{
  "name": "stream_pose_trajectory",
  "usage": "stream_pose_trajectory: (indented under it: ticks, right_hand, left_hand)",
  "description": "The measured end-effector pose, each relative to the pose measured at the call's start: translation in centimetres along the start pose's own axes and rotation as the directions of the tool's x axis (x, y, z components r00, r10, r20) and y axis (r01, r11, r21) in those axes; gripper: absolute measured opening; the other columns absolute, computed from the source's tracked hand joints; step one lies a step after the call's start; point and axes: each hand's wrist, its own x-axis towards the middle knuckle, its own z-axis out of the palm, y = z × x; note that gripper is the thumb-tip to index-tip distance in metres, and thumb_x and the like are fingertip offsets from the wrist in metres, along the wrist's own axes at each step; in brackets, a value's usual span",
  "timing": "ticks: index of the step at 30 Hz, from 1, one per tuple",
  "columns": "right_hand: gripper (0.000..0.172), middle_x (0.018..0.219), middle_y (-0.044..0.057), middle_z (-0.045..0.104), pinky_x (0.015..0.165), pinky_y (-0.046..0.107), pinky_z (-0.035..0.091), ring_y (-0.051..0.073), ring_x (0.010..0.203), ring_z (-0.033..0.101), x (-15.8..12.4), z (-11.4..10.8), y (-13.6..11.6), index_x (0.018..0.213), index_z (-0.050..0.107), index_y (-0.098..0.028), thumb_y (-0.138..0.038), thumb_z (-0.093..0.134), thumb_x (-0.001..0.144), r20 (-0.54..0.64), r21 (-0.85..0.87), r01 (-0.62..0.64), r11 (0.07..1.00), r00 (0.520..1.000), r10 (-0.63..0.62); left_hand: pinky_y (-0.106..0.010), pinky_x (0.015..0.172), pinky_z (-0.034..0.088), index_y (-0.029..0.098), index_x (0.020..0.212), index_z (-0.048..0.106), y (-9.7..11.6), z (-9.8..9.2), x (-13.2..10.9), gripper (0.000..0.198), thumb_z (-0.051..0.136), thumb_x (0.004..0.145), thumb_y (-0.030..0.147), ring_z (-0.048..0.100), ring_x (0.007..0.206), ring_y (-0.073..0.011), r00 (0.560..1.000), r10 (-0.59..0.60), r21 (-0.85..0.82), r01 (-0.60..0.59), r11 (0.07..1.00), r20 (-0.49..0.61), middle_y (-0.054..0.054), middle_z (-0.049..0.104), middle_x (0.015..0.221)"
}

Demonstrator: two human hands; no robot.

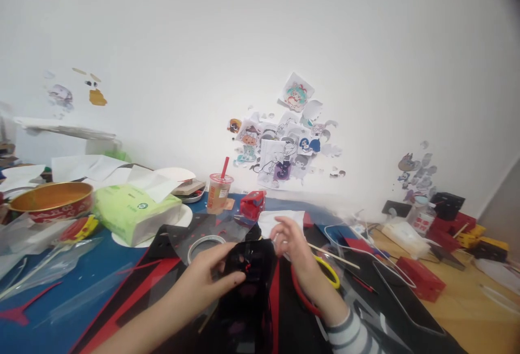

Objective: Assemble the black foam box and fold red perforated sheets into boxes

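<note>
My left hand (pixel 213 272) grips a glossy black object (pixel 252 272), box-like, with small red marks on its face; its exact kind cannot be made out. The thumb lies across the front and the fingers go round its left side. Just right of it, my right hand (pixel 294 248) is raised with curled fingers apart, and no held thing shows. Behind that hand lies a white sheet of paper (pixel 266 221). Beneath its forearm are scissors with red and yellow handles (pixel 328 272). A roll of tape (pixel 206 243) sits beyond my left hand.
A lidded drink cup with a red straw (pixel 218 194) stands by a red object (pixel 252 205). To the left are a green tissue pack (pixel 136 210) and a red-and-gold bowl (pixel 52 199). A wooden stick (pixel 335 256), cables and a red box (pixel 420 278) lie right.
</note>
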Motion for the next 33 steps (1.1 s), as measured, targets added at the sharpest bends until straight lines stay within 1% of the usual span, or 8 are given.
stream_pose_trajectory:
  ticks: [2,5,8,14,19,23,28,33]
  right_hand:
    - [0.063,0.097,0.006,0.054,0.066,0.026,0.047,0.015,0.078,0.057,-0.6,1.4,-0.4,0.121,0.038,-0.020,-0.061,0.053,0.075,0.098,0.113,-0.064,0.992,0.994,0.053]
    - [0.049,0.098,0.005,0.057,0.077,0.029,0.046,0.019,0.090,0.057,-1.2,2.8,-1.0,0.109,0.049,-0.021,-0.048,0.065,0.072,0.122,0.161,-0.132,0.978,0.986,0.113]
    - [0.032,0.090,0.002,0.060,0.076,0.029,0.047,0.018,0.086,0.058,-1.4,3.4,-1.3,0.098,0.054,-0.020,-0.038,0.065,0.073,0.070,0.179,-0.122,0.976,0.991,0.111]
    - [0.017,0.078,0.000,0.060,0.070,0.028,0.048,0.017,0.077,0.058,-1.4,4.0,-1.4,0.085,0.057,-0.019,-0.029,0.063,0.073,-0.044,0.182,-0.179,0.967,0.981,0.190]
    - [0.014,0.079,0.000,0.065,0.069,0.029,0.051,0.018,0.076,0.062,-1.4,4.5,-2.0,0.084,0.060,-0.020,-0.026,0.064,0.072,-0.049,0.276,-0.185,0.943,0.977,0.206]
    - [0.024,0.092,0.002,0.067,0.078,0.032,0.051,0.020,0.087,0.064,-1.5,4.6,-2.1,0.095,0.061,-0.021,-0.023,0.065,0.071,-0.036,0.290,-0.168,0.942,0.982,0.186]
    - [0.026,0.096,0.004,0.068,0.080,0.034,0.052,0.021,0.091,0.063,-1.6,4.6,-2.1,0.099,0.062,-0.022,-0.026,0.065,0.073,-0.028,0.295,-0.145,0.944,0.987,0.160]
    - [0.026,0.101,0.004,0.066,0.085,0.033,0.048,0.020,0.096,0.061,-1.7,4.3,-2.2,0.102,0.061,-0.021,-0.028,0.062,0.077,-0.050,0.273,-0.127,0.954,0.988,0.146]
  left_hand:
    - [-0.028,0.070,0.047,0.019,0.100,0.064,0.0,0.3,0.1,0.029,0.055,0.077,0.034,0.060,0.079,-0.0213,0.999,-0.032,0.082,0.033,0.996,-0.015,-0.005,0.069,0.091]
    - [-0.029,0.066,0.046,0.017,0.091,0.066,0.2,0.6,0.3,0.027,0.050,0.079,0.035,0.059,0.072,-0.0203,0.998,-0.022,0.156,0.031,0.987,-0.059,-0.005,0.069,0.079]
    - [-0.026,0.060,0.044,0.017,0.085,0.066,0.4,0.8,0.5,0.026,0.049,0.079,0.035,0.057,0.065,-0.0181,0.996,-0.023,0.179,0.039,0.983,-0.088,-0.003,0.067,0.072]
    - [-0.023,0.050,0.041,0.016,0.074,0.065,0.9,1.0,0.7,0.026,0.049,0.077,0.036,0.052,0.055,-0.0154,0.990,-0.043,0.181,0.068,0.981,-0.137,-0.001,0.062,0.060]
    - [-0.024,0.057,0.044,0.017,0.076,0.064,1.4,1.1,0.5,0.019,0.051,0.075,0.031,0.056,0.062,-0.0163,0.988,-0.047,0.092,0.060,0.994,-0.144,0.000,0.064,0.067]
    - [-0.024,0.058,0.045,0.017,0.082,0.060,1.5,1.4,0.5,0.020,0.049,0.078,0.034,0.057,0.066,-0.0166,0.982,-0.099,-0.060,0.091,0.994,-0.163,0.000,0.062,0.071]
    - [-0.023,0.059,0.042,0.020,0.069,0.052,1.1,1.5,0.4,0.020,0.048,0.081,0.035,0.052,0.063,-0.0149,0.972,-0.063,0.016,0.069,0.997,-0.225,0.003,0.053,0.065]
    - [-0.024,0.065,0.042,0.022,0.099,0.050,1.3,1.1,0.2,0.023,0.039,0.086,0.039,0.054,0.072,-0.0160,0.980,-0.124,-0.110,0.107,0.988,-0.158,0.003,0.056,0.074]
